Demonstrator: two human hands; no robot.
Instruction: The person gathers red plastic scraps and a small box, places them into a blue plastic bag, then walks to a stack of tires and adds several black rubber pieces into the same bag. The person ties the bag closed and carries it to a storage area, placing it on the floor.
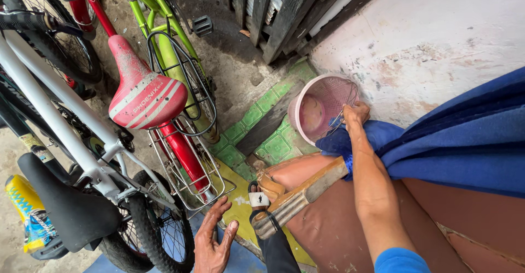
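Note:
My right hand [356, 113] reaches forward to the rim of a pink plastic basket [319, 109] standing against the wall. Its fingers are closed on a bunched edge of blue cloth [465, 141], which drapes over from the right; a small metal piece shows under the fingers, too small to identify. My left hand [211, 241] hovers low in the view with fingers spread and nothing in it, just beside a red bicycle's wire rear rack [188, 177]. Between the hands lie a worn wooden bar [306, 193] and a black strap [273, 245] on a brown padded surface [328, 229].
Bicycles crowd the left: a red one with a red-and-white saddle [145, 95], a white-framed one [54, 120] with a black saddle [71, 207], and a green frame [158, 10]. A stained white wall [437, 32] and dark wooden slats [273, 5] stand ahead. Green tiles [262, 125] cover the floor.

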